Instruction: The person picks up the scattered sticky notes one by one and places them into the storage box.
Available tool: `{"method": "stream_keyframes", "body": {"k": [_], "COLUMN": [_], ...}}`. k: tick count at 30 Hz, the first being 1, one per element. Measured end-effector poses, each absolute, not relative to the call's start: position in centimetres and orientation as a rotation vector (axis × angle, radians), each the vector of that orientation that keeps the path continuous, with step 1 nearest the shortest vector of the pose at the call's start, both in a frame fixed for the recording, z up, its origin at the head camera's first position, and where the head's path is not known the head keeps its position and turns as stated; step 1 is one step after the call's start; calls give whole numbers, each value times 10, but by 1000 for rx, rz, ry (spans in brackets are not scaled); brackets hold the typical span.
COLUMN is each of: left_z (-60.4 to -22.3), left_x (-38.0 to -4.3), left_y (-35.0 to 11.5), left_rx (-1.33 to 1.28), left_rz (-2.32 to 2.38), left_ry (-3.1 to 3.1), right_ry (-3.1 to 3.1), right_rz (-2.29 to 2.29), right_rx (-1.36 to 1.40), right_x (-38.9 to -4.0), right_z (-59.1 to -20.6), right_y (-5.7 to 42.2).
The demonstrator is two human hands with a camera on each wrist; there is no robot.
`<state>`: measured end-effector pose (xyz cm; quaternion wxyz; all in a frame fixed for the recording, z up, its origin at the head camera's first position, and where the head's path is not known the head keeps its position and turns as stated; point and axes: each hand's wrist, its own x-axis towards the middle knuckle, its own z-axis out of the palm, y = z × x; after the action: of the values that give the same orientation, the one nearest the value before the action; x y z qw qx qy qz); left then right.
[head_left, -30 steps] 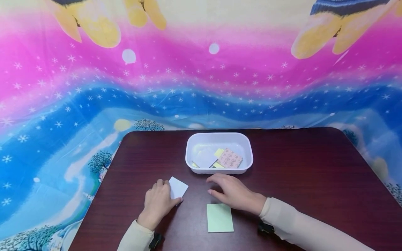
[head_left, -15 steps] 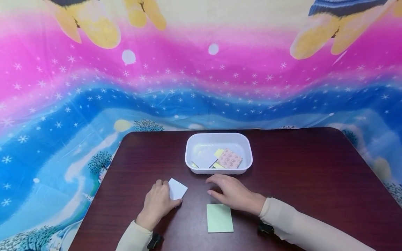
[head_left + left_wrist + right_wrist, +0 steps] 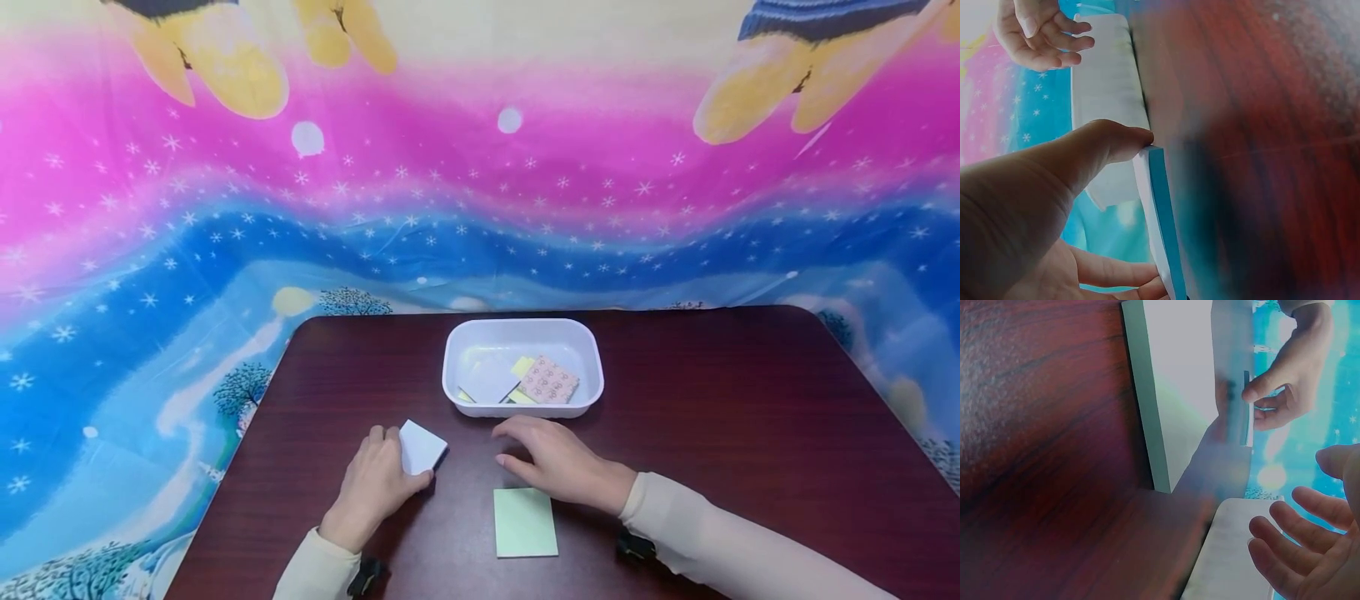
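Note:
My left hand grips a small square pad of notes between thumb and fingers, left of the table's middle. The pad has a white top, and in the left wrist view its blue side faces the tabletop, close over it. My right hand hovers with loosely bent fingers and nothing in them, between the white plastic tub and a light green note pad. That green pad lies flat on the table, its upper right corner by the right wrist.
Inside the tub lie a white square pad, a pink patterned pad and some yellow pieces partly hidden under them. The dark wooden table ends at a printed cloth backdrop.
The white-topped pad has shifted slightly left with my left hand and tilted a little, showing a dark right edge. My right hand stays in place.

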<state>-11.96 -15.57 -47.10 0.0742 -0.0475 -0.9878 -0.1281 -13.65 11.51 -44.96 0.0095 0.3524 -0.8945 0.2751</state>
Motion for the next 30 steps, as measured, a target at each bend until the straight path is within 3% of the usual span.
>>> {"method": "stream_keyframes", "body": {"k": [30], "left_z": [-446], "left_x": [-124], "left_y": [-158], "left_rx": [-173], "left_rz": [-408], "left_ry": [-2878], "right_ry": [-2753], "right_rz": [828], "right_rx": [1113], "right_x": [-139], "right_z": [-440], "right_y": [116]}}
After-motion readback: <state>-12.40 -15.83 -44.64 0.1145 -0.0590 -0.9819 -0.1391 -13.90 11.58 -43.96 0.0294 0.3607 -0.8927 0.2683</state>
